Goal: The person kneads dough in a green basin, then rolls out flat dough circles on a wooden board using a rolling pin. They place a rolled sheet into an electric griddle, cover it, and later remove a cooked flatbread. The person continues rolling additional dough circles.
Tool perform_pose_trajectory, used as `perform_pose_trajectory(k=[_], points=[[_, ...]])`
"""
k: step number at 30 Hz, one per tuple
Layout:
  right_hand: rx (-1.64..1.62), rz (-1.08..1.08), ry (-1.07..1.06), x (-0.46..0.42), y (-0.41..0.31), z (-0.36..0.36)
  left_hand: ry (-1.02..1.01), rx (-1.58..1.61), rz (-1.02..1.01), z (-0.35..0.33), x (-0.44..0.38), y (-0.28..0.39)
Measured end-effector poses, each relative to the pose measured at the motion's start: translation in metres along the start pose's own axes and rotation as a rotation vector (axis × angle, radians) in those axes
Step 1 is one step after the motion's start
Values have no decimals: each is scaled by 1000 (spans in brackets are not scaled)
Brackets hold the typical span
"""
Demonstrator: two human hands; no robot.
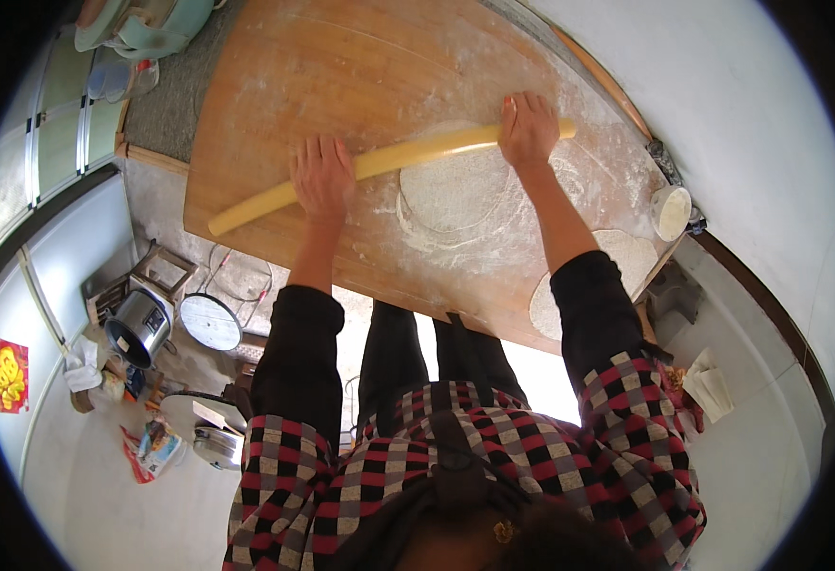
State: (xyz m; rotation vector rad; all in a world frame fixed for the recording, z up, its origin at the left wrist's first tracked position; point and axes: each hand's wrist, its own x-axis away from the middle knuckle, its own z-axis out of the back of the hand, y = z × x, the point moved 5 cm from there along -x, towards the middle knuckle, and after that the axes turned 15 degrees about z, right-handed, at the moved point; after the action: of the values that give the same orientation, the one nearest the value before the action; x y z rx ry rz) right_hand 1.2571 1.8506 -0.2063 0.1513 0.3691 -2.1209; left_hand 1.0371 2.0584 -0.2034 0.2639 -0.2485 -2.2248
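Observation:
A long wooden rolling pin lies slantwise across a floured wooden board. My left hand rests over its left part, fingers laid across the top. Near the pin's right end, my right hand is closed around it. Under and in front of the pin, between my hands, lies a round flat sheet of dough, dusted with flour. Another flat dough sheet lies at the board's right corner, partly hidden by my right arm.
A bowl of flour stands at the board's right edge by the wall. Green basins and a clear container are at the upper left. Below left are a metal pot, a round-topped stool and cables on the floor.

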Motion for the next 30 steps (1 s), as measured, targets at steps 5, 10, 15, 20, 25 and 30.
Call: perform_pose_trajectory(k=[5,10,15,20,25,30], points=[[1,-47,39,-29,11,-5,-24,50,74,-3,-57,6],[54,9,39,32,-18,13,-94,-18,35,-2,15,-9],[24,-17,-16,44,-26,16,-41,24,-69,3,21,-5],[13,-20,35,-42,6,-1,28,-10,39,-6,-60,7],[51,-86,-65,-37,5,-5,-129,-27,84,-15,-47,-7],[-35,67,4,54,-39,28,6,19,-76,17,66,-20]])
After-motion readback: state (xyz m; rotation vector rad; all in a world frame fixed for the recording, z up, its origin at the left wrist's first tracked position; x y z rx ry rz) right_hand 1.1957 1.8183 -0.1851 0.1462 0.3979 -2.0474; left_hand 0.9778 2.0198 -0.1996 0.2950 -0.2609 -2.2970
